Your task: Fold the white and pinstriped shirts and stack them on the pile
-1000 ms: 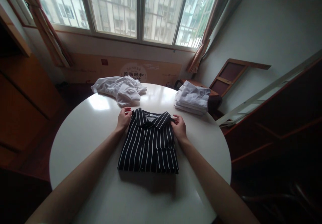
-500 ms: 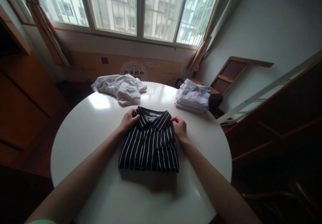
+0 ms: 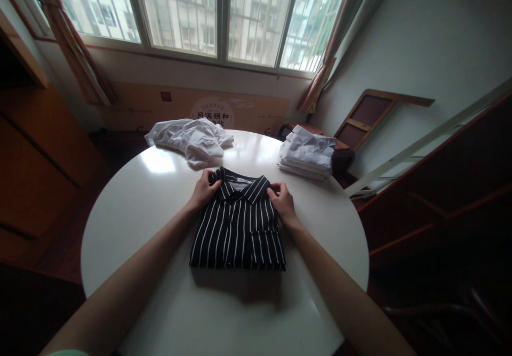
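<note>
Resting near the middle of the round white tabletop (image 3: 132,212), a dark shirt with thin white stripes (image 3: 238,228) lies folded into a neat rectangle, collar pointing to twelve o'clock, away from the person, and the squared hem at six o'clock, toward them. The left hand (image 3: 205,192) sits at the shirt's ten o'clock corner with its grip pinched on the left collar tip, fingers curled over the cloth and the heel of the hand on the shoulder fold; the right hand (image 3: 282,202) mirrors it at two o'clock, its grip clenched on the right collar tip and the edge of the fold beneath. Holding both collar points at once looks like a way to keep the collar flat and symmetrical while the folded body stays pinned under the wrists, so the layers do not slide apart on the glossy surface. At about eleven o'clock from the shirt, near the far rim, a crumpled white garment (image 3: 190,138) lies loose and unfolded, apart from the striped one. At about one o'clock, close to the right-hand rim, a stack of folded white shirts (image 3: 307,156) sits squared up, well clear of the hands. Beyond the tabletop a barred window (image 3: 200,15) throws daylight onto it.
</note>
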A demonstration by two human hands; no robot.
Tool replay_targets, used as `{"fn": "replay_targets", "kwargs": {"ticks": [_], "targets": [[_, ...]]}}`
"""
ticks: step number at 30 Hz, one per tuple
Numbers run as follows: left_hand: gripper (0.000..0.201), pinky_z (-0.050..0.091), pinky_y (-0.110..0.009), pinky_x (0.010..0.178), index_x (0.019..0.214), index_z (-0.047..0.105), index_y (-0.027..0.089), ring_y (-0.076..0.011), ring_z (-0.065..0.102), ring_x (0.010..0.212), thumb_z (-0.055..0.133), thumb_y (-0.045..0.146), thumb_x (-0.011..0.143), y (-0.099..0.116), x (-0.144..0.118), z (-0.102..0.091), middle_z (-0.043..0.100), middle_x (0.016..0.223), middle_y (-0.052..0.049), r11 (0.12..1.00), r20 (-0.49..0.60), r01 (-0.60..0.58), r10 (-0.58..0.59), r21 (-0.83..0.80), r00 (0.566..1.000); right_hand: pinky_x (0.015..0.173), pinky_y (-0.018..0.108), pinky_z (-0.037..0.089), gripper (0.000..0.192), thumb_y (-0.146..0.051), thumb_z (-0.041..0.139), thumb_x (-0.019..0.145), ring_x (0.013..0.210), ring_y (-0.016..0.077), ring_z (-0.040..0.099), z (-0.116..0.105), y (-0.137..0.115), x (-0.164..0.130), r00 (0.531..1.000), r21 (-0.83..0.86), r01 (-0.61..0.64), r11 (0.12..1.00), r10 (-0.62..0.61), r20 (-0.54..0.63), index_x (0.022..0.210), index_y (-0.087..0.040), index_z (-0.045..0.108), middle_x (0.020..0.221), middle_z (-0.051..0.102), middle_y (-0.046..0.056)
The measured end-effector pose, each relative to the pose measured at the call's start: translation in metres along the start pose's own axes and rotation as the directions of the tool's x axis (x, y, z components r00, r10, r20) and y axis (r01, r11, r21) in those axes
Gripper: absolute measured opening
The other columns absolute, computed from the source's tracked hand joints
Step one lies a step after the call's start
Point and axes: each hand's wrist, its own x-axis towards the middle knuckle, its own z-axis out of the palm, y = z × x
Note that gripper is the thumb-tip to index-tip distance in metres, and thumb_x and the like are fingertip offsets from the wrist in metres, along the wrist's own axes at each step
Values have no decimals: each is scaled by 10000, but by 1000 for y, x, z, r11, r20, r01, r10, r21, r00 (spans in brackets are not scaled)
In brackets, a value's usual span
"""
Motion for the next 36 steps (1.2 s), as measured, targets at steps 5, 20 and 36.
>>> {"fn": "replay_targets", "kwargs": {"ticks": [5, 20, 36], "targets": [[484, 425, -347, 817, 1135, 408, 167, -194, 535, 919, 510, 197, 663, 1, -1, 0, 541, 1051, -88, 992, 59, -37, 45, -119, 997, 890, 401, 375, 400, -402, 502, 727, 1001, 230, 524, 2, 1, 2, 988, 21, 111, 994, -113, 103, 1061, -182, 526, 1080, 590, 103], [287, 410, -275, 667, 768, 564, 147, -160, 519, 717, 483, 414, 706, 10, -2, -8, 561, 737, -11, 970, 172, 10, 33, -243, 984, 664, 288, 417, 296, -481, 512, 703, 679, 168, 551, -9, -15, -6, 993, 22, -34, 999, 31, 118, 751, -191, 546, 731, 608, 31], [287, 443, -287, 610, 827, 605, 144, -159, 558, 650, 480, 215, 578, 6, -3, -10, 619, 717, -16, 871, 231, 145, -37, -470, 972, 753, 334, 446, 334, -284, 523, 708, 777, 174, 555, -4, -7, -4, 985, 195, 101, 976, -125, 117, 1025, -190, 568, 862, 610, 43]]}}
